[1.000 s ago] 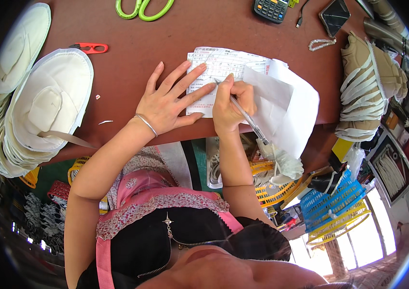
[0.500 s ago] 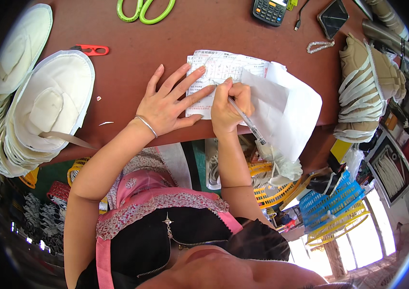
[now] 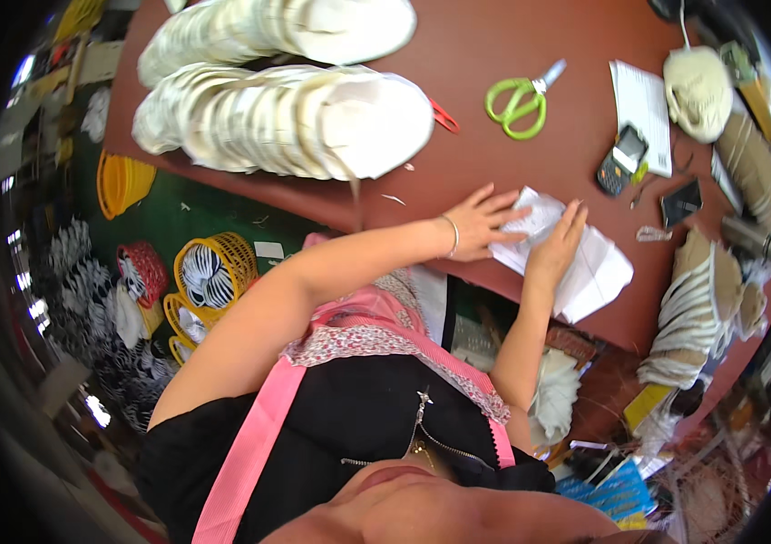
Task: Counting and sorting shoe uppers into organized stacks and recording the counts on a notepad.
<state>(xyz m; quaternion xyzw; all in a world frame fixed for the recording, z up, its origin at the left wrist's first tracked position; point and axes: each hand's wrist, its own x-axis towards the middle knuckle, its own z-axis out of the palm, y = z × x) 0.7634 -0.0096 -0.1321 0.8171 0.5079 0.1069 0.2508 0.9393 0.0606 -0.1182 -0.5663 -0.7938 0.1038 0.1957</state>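
My left hand (image 3: 481, 224) lies open on the left part of the white paper slips (image 3: 596, 272), fingers spread and a bracelet on the wrist. My right hand (image 3: 556, 247) rests on the same sheets, its fingers stretched out and held close to each other. No pen shows in or near it. The papers lie at the table's near edge, folded and overlapping, and both hands cover part of them.
Long stacks of white padded shoe-shaped pieces (image 3: 376, 122) fill the table's left side. Green-handled scissors (image 3: 514, 109), a red-handled snipper (image 3: 444, 116), a handheld keypad device (image 3: 621, 161), a phone (image 3: 681, 204) and a beige bundle (image 3: 696, 304) lie about the brown table (image 3: 476, 163).
The view has swung left, showing more of the stacks and floor baskets. My right hand has gone from gripping a pen to lying stretched on the paper; the pen is out of sight.
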